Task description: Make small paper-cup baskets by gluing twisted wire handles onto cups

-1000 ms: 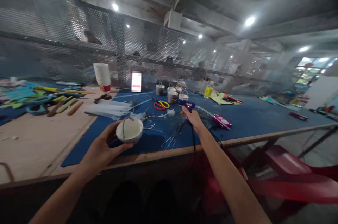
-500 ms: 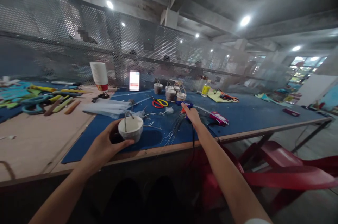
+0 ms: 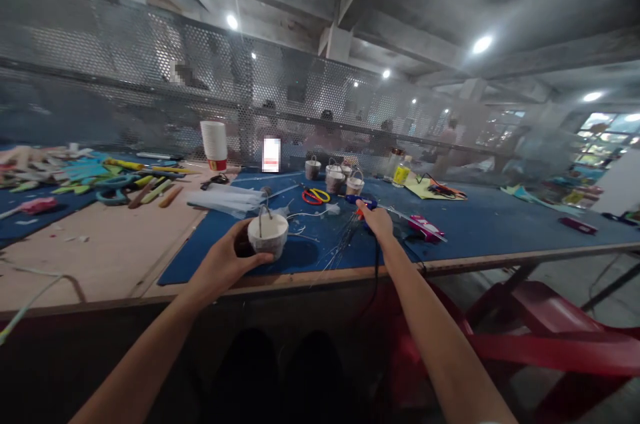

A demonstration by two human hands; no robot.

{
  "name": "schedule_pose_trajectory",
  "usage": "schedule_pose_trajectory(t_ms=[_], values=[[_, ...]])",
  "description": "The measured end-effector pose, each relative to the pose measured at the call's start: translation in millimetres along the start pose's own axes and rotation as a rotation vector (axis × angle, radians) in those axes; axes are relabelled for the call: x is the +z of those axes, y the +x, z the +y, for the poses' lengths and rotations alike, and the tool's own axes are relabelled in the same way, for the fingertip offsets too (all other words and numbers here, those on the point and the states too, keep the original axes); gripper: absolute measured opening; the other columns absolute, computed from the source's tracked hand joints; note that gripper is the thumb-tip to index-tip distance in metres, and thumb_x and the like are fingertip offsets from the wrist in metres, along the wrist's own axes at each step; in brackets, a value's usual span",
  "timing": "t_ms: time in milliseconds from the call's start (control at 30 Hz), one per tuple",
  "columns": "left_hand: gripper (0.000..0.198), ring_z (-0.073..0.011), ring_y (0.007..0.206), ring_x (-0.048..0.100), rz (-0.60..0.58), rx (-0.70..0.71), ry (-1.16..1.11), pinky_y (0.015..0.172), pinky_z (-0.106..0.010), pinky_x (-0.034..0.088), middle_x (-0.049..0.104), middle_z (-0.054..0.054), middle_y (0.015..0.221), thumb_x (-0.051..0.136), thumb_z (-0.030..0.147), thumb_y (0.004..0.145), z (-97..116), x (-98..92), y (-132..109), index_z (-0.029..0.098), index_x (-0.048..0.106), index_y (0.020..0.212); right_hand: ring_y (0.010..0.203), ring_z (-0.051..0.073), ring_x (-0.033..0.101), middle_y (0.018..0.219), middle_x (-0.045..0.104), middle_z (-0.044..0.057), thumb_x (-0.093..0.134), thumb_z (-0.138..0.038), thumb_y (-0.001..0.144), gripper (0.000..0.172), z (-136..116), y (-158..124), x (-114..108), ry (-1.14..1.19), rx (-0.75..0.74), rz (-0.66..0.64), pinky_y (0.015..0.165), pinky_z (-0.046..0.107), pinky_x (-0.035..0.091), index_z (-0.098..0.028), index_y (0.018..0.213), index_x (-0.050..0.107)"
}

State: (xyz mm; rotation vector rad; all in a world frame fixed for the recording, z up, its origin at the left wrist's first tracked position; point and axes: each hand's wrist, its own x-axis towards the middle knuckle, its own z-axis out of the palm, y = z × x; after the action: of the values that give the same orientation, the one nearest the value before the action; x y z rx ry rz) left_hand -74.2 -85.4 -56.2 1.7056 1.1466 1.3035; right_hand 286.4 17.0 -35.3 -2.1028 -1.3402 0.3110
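My left hand (image 3: 227, 257) is closed round a small pale bucket (image 3: 270, 245), with its thumb along the near side and its fingers mostly hidden behind. The bucket is upright, white inside, with a thin wire handle arching over its rim. My right hand (image 3: 379, 223) is closed on a blue hot glue gun (image 3: 356, 199) with an orange trigger, over the blue mat; part of the grip is hidden by the fingers. Several similar little buckets (image 3: 335, 181) stand behind it. Thin wires (image 3: 341, 241) are spread between my hands.
Red-and-yellow-handled scissors (image 3: 316, 196) and a magenta box (image 3: 426, 228) lie on the blue mat. A stack of paper cups (image 3: 215, 144), a yellow-labelled bottle (image 3: 401, 172) and wooden-handled tools (image 3: 156, 191) are further back. Red chairs (image 3: 540, 344) stand to the right, below the table edge.
The view has swung left, so everything sits further right in the picture. Both hands keep their hold on the bucket and the glue gun, with little other motion.
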Motion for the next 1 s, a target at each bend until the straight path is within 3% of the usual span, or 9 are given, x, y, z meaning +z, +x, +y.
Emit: schedule_pose_trajectory(t_ms=[167, 367, 633, 1000], values=[[0.075, -0.0299, 0.111, 0.066, -0.002, -0.004, -0.007, 0.098, -0.045, 0.051, 0.069, -0.011, 0.122, 0.084, 0.039, 0.062, 4.1, 0.5, -0.6, 0.019, 0.052, 0.127, 0.100, 0.036, 0.068, 0.093, 0.073, 0.022, 0.040, -0.078, 0.081, 0.072, -2.9, -6.1, -3.4, -0.072, 0.014, 0.031, 0.087, 0.043, 0.049, -0.015, 0.082, 0.075], [0.075, -0.0297, 0.110, 0.066, 0.009, 0.002, 0.019, 0.098, -0.046, 0.051, 0.069, -0.011, 0.121, 0.084, 0.039, 0.062, -0.3, -0.1, 0.7, 0.019, 0.052, 0.127, 0.101, 0.036, 0.068, 0.089, 0.073, 0.022, 0.038, -0.076, 0.083, 0.073, -2.6, -11.9, -5.7, -0.117, 0.014, 0.034, 0.088, 0.043, 0.050, -0.013, 0.083, 0.075], [0.073, -0.0297, 0.111, 0.066, 0.013, 0.018, 0.000, 0.099, -0.047, 0.051, 0.067, -0.012, 0.125, 0.082, 0.036, 0.063, -2.8, 0.2, 1.2, 0.019, 0.052, 0.127, 0.108, 0.039, 0.065, 0.109, 0.069, 0.028, 0.043, -0.077, 0.080, 0.079, -0.4, -14.6, -4.4, -0.157, 0.021, 0.083, 0.089, 0.046, 0.050, -0.007, 0.104, 0.073], [0.072, -0.0296, 0.108, 0.067, 0.007, 0.015, -0.026, 0.098, -0.047, 0.051, 0.069, -0.012, 0.121, 0.083, 0.036, 0.064, 1.2, 0.9, 0.2, 0.018, 0.052, 0.126, 0.111, 0.039, 0.063, 0.114, 0.067, 0.028, 0.044, -0.075, 0.082, 0.078, 1.7, -17.0, -6.4, -0.180, 0.039, 0.133, 0.092, 0.046, 0.048, -0.008, 0.109, 0.072]])
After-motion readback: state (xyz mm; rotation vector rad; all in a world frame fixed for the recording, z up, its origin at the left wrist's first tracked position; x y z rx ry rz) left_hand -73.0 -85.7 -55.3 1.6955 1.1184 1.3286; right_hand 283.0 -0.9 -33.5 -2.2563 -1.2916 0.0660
